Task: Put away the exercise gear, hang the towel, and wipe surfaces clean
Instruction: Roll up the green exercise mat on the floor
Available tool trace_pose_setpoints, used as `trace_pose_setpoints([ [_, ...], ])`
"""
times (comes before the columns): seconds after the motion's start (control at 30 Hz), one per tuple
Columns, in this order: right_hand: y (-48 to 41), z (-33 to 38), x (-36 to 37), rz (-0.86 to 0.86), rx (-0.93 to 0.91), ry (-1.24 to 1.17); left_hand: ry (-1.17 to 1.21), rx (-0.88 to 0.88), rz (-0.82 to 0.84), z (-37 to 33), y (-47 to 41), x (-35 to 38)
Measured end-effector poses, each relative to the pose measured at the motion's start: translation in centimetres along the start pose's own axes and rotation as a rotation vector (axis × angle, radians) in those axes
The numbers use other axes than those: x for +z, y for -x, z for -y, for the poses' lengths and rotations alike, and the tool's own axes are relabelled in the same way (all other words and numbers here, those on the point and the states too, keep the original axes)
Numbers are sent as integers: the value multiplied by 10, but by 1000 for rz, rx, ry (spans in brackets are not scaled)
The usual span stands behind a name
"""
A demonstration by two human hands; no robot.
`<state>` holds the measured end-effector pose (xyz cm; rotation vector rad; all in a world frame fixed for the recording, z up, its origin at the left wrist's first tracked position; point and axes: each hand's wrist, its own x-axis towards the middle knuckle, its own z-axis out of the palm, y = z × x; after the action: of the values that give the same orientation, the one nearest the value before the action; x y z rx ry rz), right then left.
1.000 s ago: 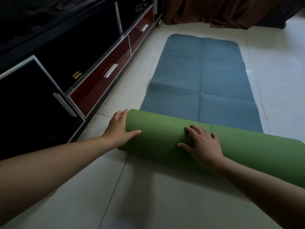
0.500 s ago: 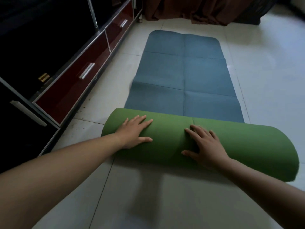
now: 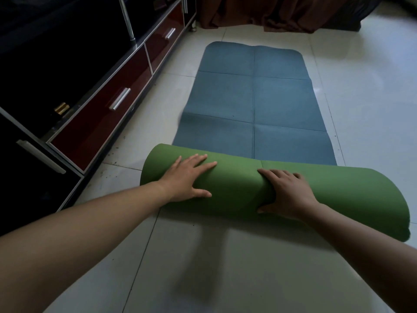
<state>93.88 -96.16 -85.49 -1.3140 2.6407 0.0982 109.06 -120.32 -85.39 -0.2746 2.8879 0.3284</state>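
**Pale tiles, a half-rolled mat**

We kneel on a pale tiled floor (image 3: 225,267). On the left runs a black cabinet (image 3: 67,64) with dark red drawers (image 3: 99,132), and a brown curtain (image 3: 270,12) hangs at the far end. A second ago our left hand (image 3: 187,177) cupped the left end of the roll (image 3: 234,188). Now it lies flat on top, a little in from that end, fingers straight and pressing. Our right hand (image 3: 288,193) has stayed near the middle crease, its fingers spread over the curve and its thumb on the near side, gripping nothing. The yoga mat (image 3: 255,98) lies on the floor beside the cabinet. Its near part is rolled green side out, and its blue face stretches flat toward the curtain.
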Motion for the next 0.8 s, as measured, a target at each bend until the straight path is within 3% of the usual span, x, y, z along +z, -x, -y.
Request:
trace_pose_setpoints([
  [0.13, 2, 3, -7, -69, -8, -9, -70, -2, 1, -2, -1, 0],
  [0.5, 15, 1, -33, -139, 4, -6, -130, 85, -218, -10, -8, -29],
  [0.8, 97, -35, -41, -61, 114, 65, -30, 245, -156, -80, -9, -19],
])
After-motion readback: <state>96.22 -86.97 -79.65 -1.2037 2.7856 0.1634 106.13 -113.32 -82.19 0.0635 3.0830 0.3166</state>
